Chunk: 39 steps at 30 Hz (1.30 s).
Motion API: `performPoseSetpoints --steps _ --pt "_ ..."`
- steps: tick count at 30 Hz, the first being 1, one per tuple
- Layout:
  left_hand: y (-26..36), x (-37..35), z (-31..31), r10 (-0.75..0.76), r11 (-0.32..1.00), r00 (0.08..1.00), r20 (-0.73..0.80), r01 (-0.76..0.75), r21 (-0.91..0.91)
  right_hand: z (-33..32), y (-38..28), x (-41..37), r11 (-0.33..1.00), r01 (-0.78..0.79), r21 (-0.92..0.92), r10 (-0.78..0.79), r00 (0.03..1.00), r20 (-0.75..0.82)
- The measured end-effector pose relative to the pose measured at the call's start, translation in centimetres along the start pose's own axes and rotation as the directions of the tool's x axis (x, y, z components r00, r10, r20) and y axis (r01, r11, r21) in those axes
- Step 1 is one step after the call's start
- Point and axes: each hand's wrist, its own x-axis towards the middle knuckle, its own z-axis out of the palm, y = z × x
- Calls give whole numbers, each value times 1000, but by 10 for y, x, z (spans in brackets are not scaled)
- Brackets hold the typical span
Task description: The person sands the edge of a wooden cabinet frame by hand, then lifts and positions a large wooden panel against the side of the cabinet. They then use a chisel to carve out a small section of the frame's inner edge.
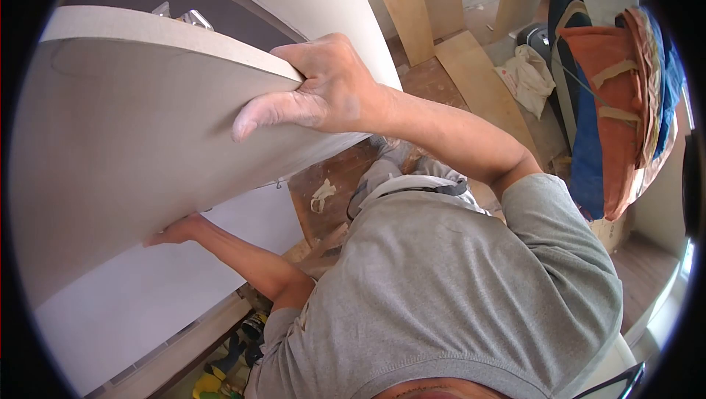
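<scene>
A large off-white door panel fills the left of the head view, its top edge towards me. My right hand is closed over that edge near its right corner, the thumb on the near face and the fingers behind, partly hidden. Lower down, my left hand holds the panel at its bottom edge; some of its fingers are hard to make out. Metal hinges stick up behind the top edge. Beneath the panel is a smooth white board.
Wooden boards lie and lean at the back. A white cloth bag sits near an orange and blue tool bag on the right. Yellow-and-black tools are at the lower left. A crumpled white scrap lies on the brown floor.
</scene>
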Motion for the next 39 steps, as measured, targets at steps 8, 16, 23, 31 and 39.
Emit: performPoseSetpoints --steps 8,16,23,31,39 --pt "-37 45 -47 66 997 997 -45 -68 -45 -8 3 -5 995 -52 -81 55 998 41" --pt "-70 89 -34 12 992 981 -192 -36 -121 -8 11 23 929 97 -358 -111 994 -19" --pt "-38 69 16 101 994 966 -238 -106 -7 -8 0 38 883 47 -466 -28 999 47" --pt "-54 100 -15 51 992 970 -236 -21 128 10 23 54 889 48 -456 -8 996 89" --pt "-76 121 -14 -20 966 946 -322 102 238 3 0 72 706 20 -708 157 970 184"
